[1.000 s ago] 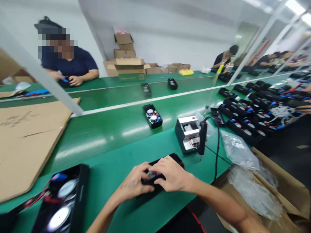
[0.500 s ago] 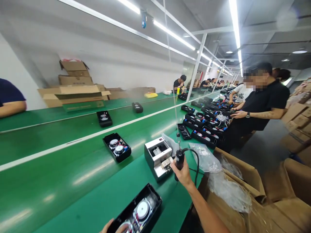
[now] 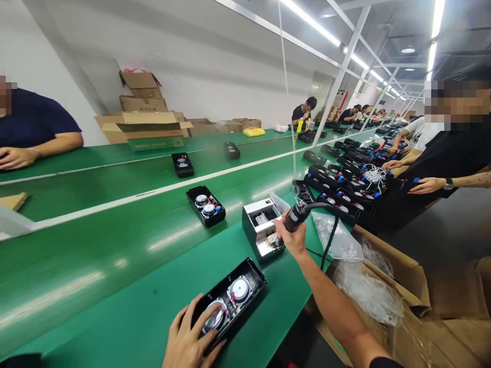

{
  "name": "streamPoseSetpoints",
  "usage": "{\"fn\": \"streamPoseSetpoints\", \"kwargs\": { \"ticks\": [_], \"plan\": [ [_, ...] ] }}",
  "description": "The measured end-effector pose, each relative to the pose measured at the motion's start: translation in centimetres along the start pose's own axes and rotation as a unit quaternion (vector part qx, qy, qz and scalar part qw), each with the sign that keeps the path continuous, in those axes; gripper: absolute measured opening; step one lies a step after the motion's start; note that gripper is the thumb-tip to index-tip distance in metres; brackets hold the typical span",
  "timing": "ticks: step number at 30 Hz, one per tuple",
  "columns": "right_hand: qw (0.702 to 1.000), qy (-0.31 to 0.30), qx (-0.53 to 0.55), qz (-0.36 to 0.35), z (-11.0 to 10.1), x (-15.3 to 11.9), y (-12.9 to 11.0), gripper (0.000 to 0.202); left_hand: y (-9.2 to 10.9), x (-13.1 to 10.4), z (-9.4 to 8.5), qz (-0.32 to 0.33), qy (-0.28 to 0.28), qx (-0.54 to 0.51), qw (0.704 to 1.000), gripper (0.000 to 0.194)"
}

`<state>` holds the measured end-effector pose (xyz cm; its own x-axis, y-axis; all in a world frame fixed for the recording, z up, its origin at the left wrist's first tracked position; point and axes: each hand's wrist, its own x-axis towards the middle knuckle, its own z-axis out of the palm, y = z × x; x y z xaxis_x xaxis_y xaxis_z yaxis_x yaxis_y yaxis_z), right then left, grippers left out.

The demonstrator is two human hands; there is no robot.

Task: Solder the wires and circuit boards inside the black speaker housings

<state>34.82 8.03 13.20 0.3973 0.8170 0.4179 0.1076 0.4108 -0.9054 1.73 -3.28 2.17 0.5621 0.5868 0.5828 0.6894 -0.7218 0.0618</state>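
Note:
My left hand [image 3: 187, 340] grips the near end of a black speaker housing [image 3: 240, 296] lying open on the green bench, with two round drivers and coloured wires showing inside. My right hand [image 3: 293, 237] is closed around a black electric screwdriver [image 3: 296, 217] that hangs on a cord, its tip tilted down toward a small silver screw feeder box [image 3: 263, 230]. The screwdriver's black cable [image 3: 330, 235] loops down to the right.
More speaker housings [image 3: 206, 205] ride the green conveyor [image 3: 115, 214]. Rows of housings [image 3: 337, 191] lie at the right, where a person in black [image 3: 441, 163] works. A cardboard box with plastic bags [image 3: 383, 286] stands at my right. Another person [image 3: 26, 135] sits far left.
My view turned right and up. My right hand left the housing, took the hanging screwdriver and tilted it over the feeder box. My left hand stayed on the housing.

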Motion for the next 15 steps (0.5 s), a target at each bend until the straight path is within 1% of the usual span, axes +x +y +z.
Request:
{"fn": "streamPoseSetpoints", "kwargs": {
  "ticks": [2, 3, 5, 7, 9, 11, 13, 15],
  "plan": [
    [0.999, -0.031, -0.013, 0.021, 0.1, -0.1, 0.1, 0.033, 0.6, -0.2, 0.3, -0.021, 0.001, -0.010, 1.000, 0.006],
    [0.998, -0.057, -0.011, 0.037, 0.0, -0.4, 0.0, 0.034, 0.9, -0.3, 0.5, -0.031, -0.002, -0.016, 0.999, 0.005],
    [0.990, -0.118, 0.013, 0.074, -0.3, -1.7, -0.5, 0.035, 1.4, -0.5, 0.5, -0.059, -0.013, -0.036, 0.998, 0.007],
    [0.980, -0.156, 0.067, 0.100, -0.3, -3.7, -1.5, 0.035, 2.0, -0.6, 0.4, -0.087, -0.025, -0.058, 0.994, 0.014],
    [0.973, -0.160, 0.138, 0.097, 0.0, -6.1, -2.8, 0.035, 2.5, -0.5, 0.2, -0.103, -0.039, -0.066, 0.992, 0.019],
    [0.961, -0.166, 0.206, 0.075, 0.9, -8.6, -4.0, 0.032, 2.9, -0.4, -0.1, -0.112, -0.055, -0.061, 0.990, 0.018],
    [0.946, -0.198, 0.248, 0.060, 2.0, -11.0, -4.6, 0.028, 3.2, -0.3, -0.4, -0.120, -0.065, -0.060, 0.989, 0.017],
    [0.933, -0.247, 0.253, 0.064, 3.4, -13.0, -4.6, 0.027, 3.5, -0.2, -0.7, -0.124, -0.072, -0.062, 0.988, 0.014]
  ]
}}
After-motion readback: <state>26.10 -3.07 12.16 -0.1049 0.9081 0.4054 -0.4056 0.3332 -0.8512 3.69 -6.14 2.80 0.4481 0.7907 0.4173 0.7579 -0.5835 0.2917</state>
